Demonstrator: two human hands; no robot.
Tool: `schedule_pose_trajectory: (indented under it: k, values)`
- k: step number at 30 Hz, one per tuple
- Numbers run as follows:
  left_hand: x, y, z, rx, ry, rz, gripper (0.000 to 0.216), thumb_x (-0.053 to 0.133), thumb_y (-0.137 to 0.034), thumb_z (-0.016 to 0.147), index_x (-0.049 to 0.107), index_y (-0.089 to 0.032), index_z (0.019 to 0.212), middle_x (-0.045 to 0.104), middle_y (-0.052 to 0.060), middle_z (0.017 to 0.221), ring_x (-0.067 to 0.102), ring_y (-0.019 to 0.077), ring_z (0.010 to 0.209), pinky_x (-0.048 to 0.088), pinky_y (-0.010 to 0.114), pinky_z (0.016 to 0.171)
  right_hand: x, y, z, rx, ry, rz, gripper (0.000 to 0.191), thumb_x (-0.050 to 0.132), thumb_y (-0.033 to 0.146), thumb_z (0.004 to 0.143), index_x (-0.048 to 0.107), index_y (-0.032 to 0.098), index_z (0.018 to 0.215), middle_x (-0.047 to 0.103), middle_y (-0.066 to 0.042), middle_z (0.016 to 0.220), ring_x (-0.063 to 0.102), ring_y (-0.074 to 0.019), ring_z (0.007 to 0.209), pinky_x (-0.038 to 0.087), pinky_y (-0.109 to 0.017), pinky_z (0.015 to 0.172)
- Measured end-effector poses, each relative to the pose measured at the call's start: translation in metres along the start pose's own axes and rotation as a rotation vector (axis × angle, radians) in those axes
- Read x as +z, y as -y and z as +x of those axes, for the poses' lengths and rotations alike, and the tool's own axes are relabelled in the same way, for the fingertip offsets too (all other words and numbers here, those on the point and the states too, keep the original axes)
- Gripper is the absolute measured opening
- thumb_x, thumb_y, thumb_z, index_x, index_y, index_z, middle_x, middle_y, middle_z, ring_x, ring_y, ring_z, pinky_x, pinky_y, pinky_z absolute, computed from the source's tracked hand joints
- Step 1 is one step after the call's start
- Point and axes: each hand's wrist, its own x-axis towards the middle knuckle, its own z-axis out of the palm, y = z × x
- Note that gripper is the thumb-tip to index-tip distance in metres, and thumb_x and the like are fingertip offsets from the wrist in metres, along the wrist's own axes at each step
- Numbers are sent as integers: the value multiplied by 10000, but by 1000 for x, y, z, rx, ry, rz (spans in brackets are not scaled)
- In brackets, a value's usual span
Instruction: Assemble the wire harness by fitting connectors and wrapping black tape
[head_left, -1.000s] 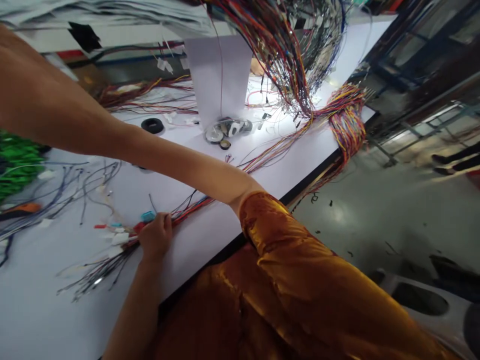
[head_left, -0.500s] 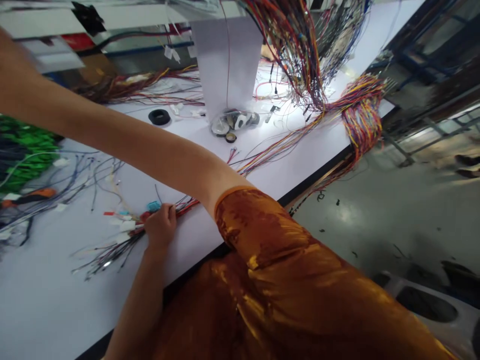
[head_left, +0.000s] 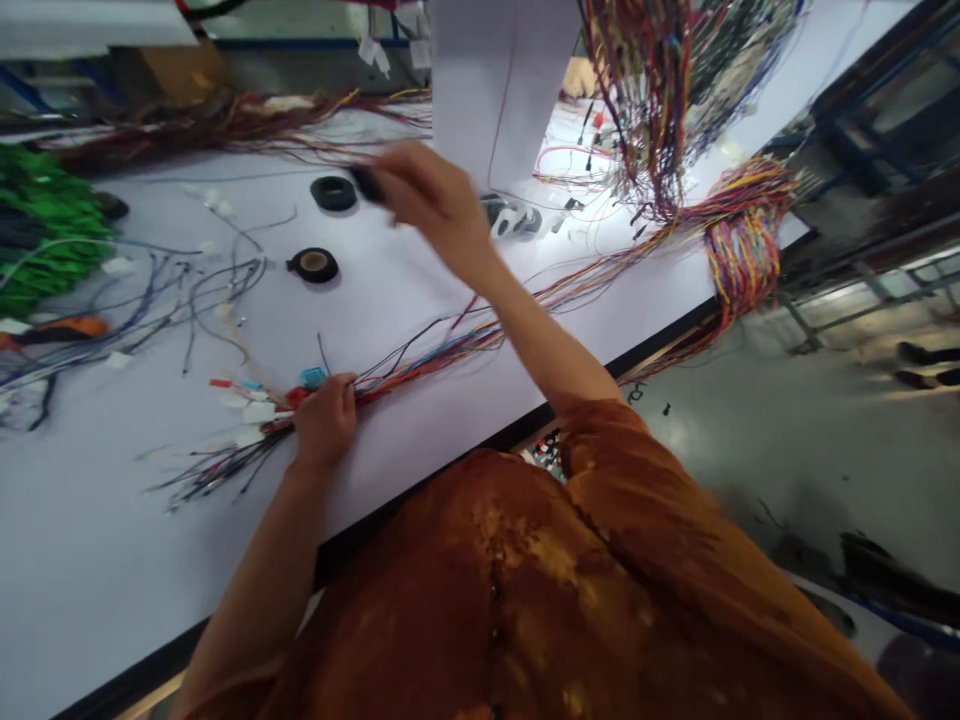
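Observation:
My left hand (head_left: 326, 420) is closed on a bundle of thin multicoloured wires (head_left: 420, 358) and presses it onto the white table (head_left: 90, 540). The bundle's loose ends, with small white, red and blue connectors (head_left: 255, 405), fan out to the left of the hand. My right hand (head_left: 435, 200) is raised over the middle of the table and smeared by motion. Its fingers curl round a small black object (head_left: 367, 183). Two black tape rolls lie close by, one (head_left: 334, 193) beside that hand and one (head_left: 313, 265) nearer to me.
A white upright panel (head_left: 499, 80) stands at the back, with hanging coloured wires (head_left: 652, 100) to its right. A thick looped wire bundle (head_left: 739, 235) hangs over the table's right edge. Green wires (head_left: 45, 225) and loose dark wires (head_left: 187, 295) lie at the left. Grey floor (head_left: 787, 430) is on the right.
My right arm, stretched far to the left before, has swung back; its hand now shows over the table's middle with a black object. The left hand has stayed on the bundle.

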Motion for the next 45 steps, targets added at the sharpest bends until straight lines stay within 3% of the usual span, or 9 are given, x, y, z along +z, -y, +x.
schedule_pose_trajectory:
  k: [3,9,14,19,25,29,32,39,45]
  values:
    - [-2,1,-1,55,-2,26,363,369,-306,1002,636,-156,1197,725,141,1119,683,290,957,451,374,848,-95,-41,-7,-308,-99,-284,164,579,112,917,604,165,764,538,94,644,507,-29,639,460,-145,671]
    - [-8,-9,-2,123,2,-14,330,418,-344,998,610,-168,1200,704,150,1087,661,312,1054,480,409,904,-194,-123,-29,-50,-81,-308,203,706,321,866,619,173,759,620,37,661,557,-88,602,503,-239,656]
    - [-11,-14,-2,172,133,23,423,513,-363,940,565,-143,1298,688,178,1148,630,356,1101,486,477,953,-169,-146,-46,76,23,-60,536,774,690,701,645,186,831,689,2,756,624,-91,629,550,-227,644]
    - [-19,-19,-2,183,183,-25,359,448,-270,927,600,-138,1225,699,166,1131,662,318,1074,514,433,938,-146,-150,-65,35,132,26,530,883,615,618,608,194,784,687,21,766,634,-92,697,549,-219,691]
    - [-88,-53,10,-43,213,-327,320,505,-401,929,637,-201,1141,704,65,919,677,209,783,525,310,694,-139,-151,-95,35,259,1,414,877,518,702,652,177,767,743,-22,882,674,-101,789,551,-227,761]
    - [-100,-49,40,-347,639,-702,328,501,-502,908,604,-199,983,540,-18,662,461,107,455,351,224,434,-149,-147,-100,79,151,145,432,815,545,763,568,191,777,758,-38,1020,717,-114,824,585,-242,767]
    - [-74,-31,62,-410,920,-472,320,499,-479,860,591,-184,779,580,32,632,544,164,473,416,277,461,-153,-147,-99,140,87,275,453,867,439,674,507,217,835,761,-16,1031,727,-129,786,594,-241,688]
    - [-58,-18,66,-174,583,80,372,512,-514,868,676,-180,879,693,131,838,674,336,852,514,424,754,-133,-162,-97,236,28,364,191,664,250,755,526,213,883,610,74,652,444,-40,445,352,-158,431]
    - [-65,-76,36,193,203,-352,381,612,-389,916,586,-187,1238,659,110,1181,652,234,1025,553,393,922,-87,-167,-98,293,156,327,234,711,349,801,567,203,914,644,45,734,554,-63,539,472,-191,506]
